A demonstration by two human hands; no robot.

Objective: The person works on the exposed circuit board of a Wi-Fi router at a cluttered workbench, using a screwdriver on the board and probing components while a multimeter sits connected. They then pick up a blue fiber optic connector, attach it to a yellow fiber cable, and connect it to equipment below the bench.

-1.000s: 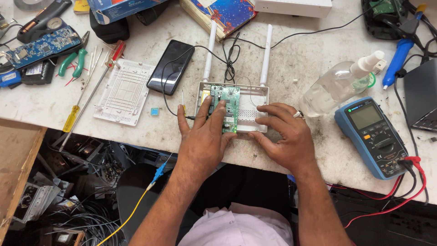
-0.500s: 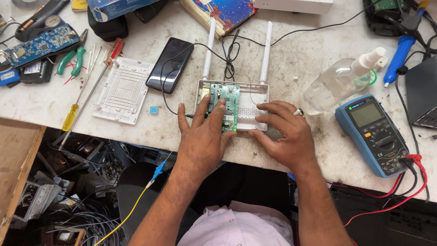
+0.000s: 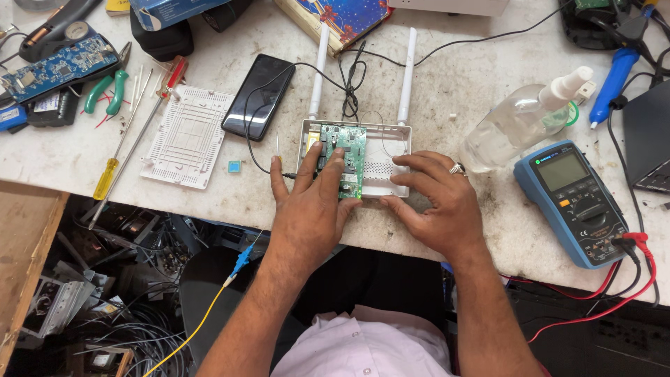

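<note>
- White plastic makes the router case (image 3: 380,167), a flat box with two thin straight antennas (image 3: 407,73) sticking up from its back edge. It lies near the front edge of the surface (image 3: 453,91), right in front of the person.
- Its lid (image 3: 187,136), a white plate full of little slots, is already off and lies well apart to the left.
- Green and flat, the circuit board (image 3: 347,150) sits in the left half of the open case. It looks not yet closed up again.
- Left hand (image 3: 310,206) lies open and flat, fingers spread, pressing on the board.
- Right hand (image 3: 436,202) is open too, fingers resting on the case's right side, gripping nothing.
- Nearby are a shiny black phone (image 3: 259,96), a clear spray bottle (image 3: 520,119) and a blue meter (image 3: 576,199) with red and black wires.
- Pale and stained, the surface looks rough.
</note>
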